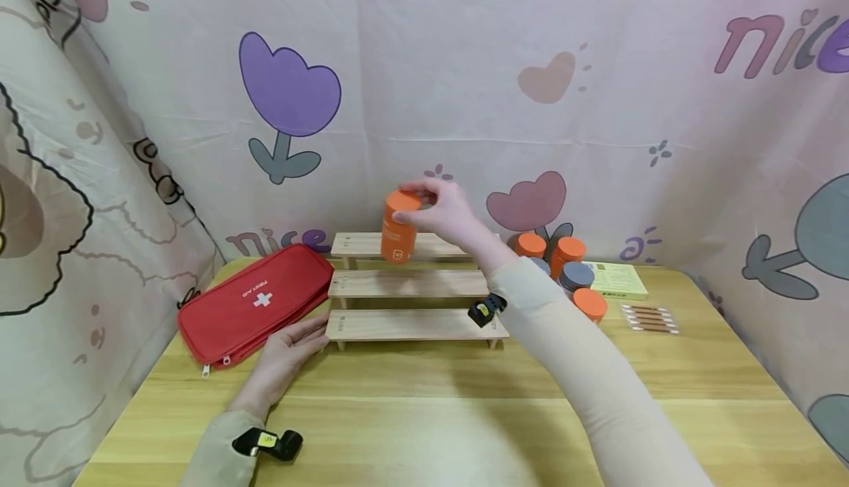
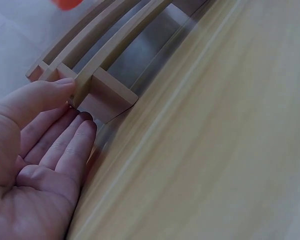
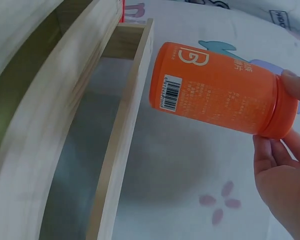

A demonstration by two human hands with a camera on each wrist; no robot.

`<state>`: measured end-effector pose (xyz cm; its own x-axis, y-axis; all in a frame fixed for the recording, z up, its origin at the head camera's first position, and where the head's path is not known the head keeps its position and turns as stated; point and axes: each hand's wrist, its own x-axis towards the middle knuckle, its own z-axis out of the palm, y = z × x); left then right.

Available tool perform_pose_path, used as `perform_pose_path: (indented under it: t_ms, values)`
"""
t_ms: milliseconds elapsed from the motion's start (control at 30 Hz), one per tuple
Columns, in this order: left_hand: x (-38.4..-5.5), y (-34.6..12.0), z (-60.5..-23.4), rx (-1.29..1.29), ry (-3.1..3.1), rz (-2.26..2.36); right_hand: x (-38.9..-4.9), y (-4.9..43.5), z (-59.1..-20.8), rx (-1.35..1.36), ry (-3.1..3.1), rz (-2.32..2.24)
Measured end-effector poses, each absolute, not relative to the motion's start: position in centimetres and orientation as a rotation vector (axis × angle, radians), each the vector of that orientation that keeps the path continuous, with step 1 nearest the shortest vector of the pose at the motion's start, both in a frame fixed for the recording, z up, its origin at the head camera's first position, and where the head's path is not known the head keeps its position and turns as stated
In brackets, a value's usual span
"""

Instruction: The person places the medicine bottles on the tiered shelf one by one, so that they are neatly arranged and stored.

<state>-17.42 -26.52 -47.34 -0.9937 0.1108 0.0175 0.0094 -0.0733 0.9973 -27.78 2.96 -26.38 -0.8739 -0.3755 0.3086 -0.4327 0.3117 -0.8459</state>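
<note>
My right hand (image 1: 446, 211) pinches an orange bottle (image 1: 396, 235) by its lid. The bottle hangs upright above the three-step wooden rack (image 1: 414, 323), in front of its top board. Its barcode and printed side show in the right wrist view, where the bottle (image 3: 210, 90) is apart from the boards. At the rack's left front corner, my left hand (image 1: 281, 362) holds the end of the lowest board. The left wrist view shows the thumb (image 2: 57, 92) against that board end and the fingers below it, their contact partly hidden.
Left of the rack lies a red first-aid pouch (image 1: 255, 306). On the right stand several orange-lidded bottles (image 1: 567, 251) and grey-lidded bottles (image 1: 575, 275), partly behind my right sleeve. A pale yellow box (image 1: 617, 281) and a pack of cotton swabs (image 1: 650, 319) lie beyond them.
</note>
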Motion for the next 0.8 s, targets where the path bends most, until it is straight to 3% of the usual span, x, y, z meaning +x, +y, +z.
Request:
perform_pose_path:
  t_ms: [400, 800]
  values:
    - [-17.5, -26.5, -47.4, 0.139, 2.076, 2.261, -31.1, -1.7, -26.9, 0.736, -2.516, 1.699]
    - [-17.5, -26.6, -47.4, 0.148, 2.055, 2.27, -31.8, -3.3, -27.4, 0.837, -2.525, 1.742]
